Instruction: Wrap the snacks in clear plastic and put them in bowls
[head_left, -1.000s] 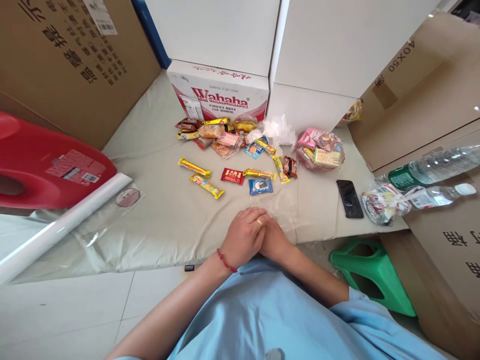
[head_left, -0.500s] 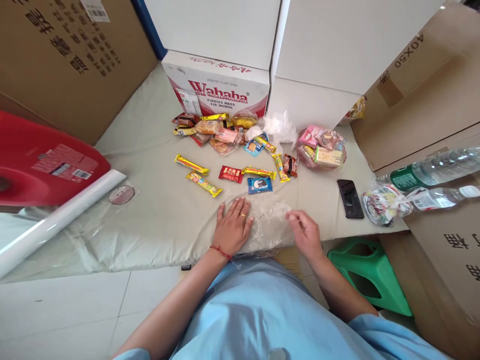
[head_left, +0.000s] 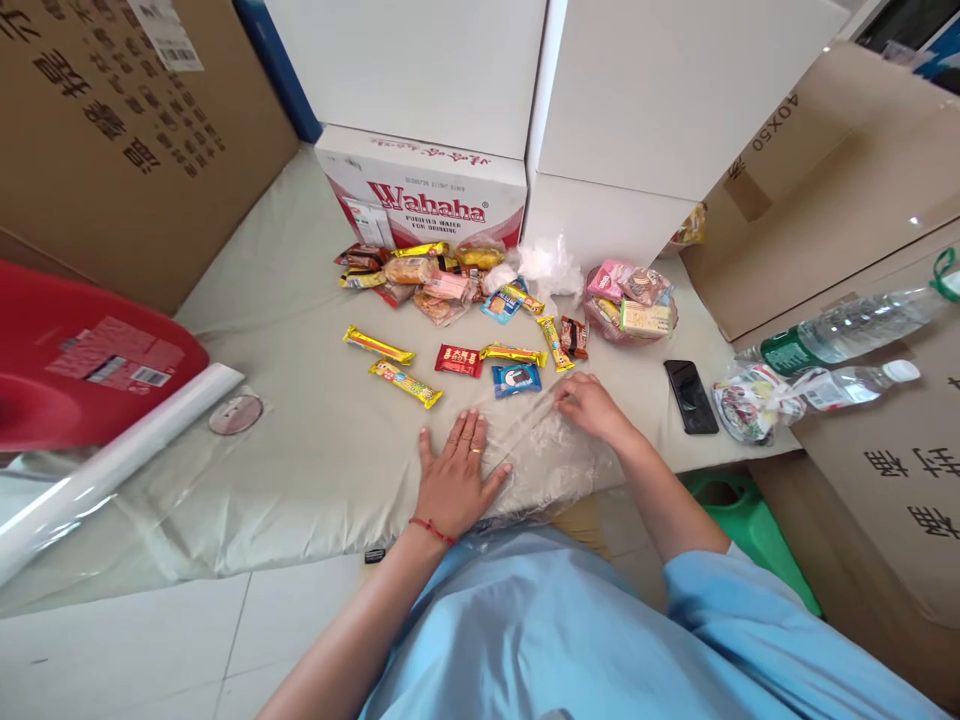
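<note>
My left hand: fingers spread, palm down, grasping nothing. My right hand: fingertips pinched on the upper edge of a crumpled sheet of clear plastic film, creases running up to the pinch. The film lies at the front of the beige cloth-covered table, between my hands.

Containers. One round, reddish translucent bowl, holding a pink packet, a brown-and-pink packet and a cream-and-green pack. One tied clear bag with multicoloured print; contents not discernible. Two clear plastic bottles: one large with a green label, one smaller with a white cap. One white-and-red cardboard carton marked "Wahaha", interior hidden. One red plastic jug, contents not visible.

Changes. A second ago my hands are folded together; now they are apart. Since half a second ago, my right hand is farther forward, near a flat blue packet, and the film reaches farther forward with it. My left hand remains flat. The bowl keeps its contents.
</note>
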